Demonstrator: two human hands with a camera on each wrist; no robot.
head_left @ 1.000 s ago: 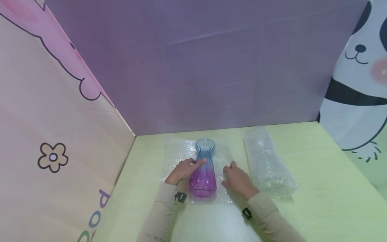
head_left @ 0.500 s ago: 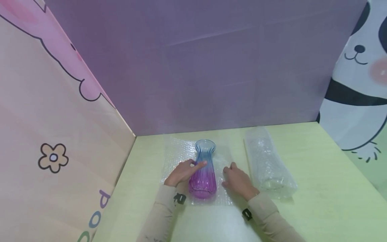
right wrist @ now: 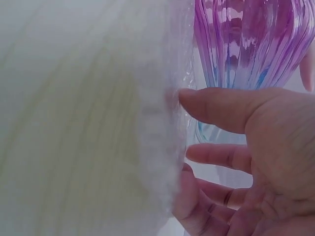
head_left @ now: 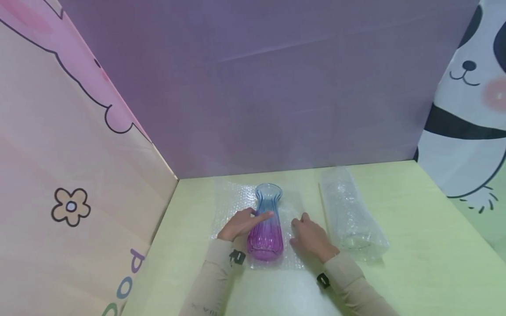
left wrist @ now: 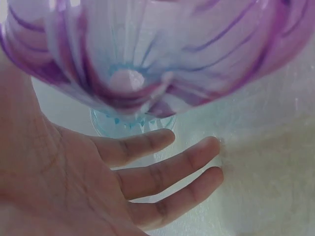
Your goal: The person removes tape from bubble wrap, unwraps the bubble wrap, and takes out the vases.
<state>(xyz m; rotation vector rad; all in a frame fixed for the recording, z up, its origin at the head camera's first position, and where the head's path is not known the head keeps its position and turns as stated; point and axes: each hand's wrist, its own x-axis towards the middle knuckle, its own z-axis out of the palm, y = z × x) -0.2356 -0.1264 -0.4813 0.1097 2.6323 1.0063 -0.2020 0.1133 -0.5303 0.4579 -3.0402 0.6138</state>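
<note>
A glass vase (head_left: 265,241), blue at the flared mouth and purple at the base, lies on a sheet of bubble wrap (head_left: 233,193), mouth pointing away from me. My left hand (head_left: 239,224) has its thumb resting across the vase's middle. In the left wrist view the other fingers (left wrist: 167,172) stretch nearly straight beside the vase (left wrist: 197,59). To the vase's right, my right hand (head_left: 312,237) pinches the right side of the bubble wrap. Thumb and bent fingers meet at the wrap (right wrist: 170,113) in the right wrist view; part of the fingers is blurred by it.
Right of my right hand lies a bubble-wrapped bundle (head_left: 348,210), a round glass base showing through near its front. A thin pale strip or edge (head_left: 323,204) runs along its left side. Printed walls enclose the pale table (head_left: 419,228) at the left, back and right.
</note>
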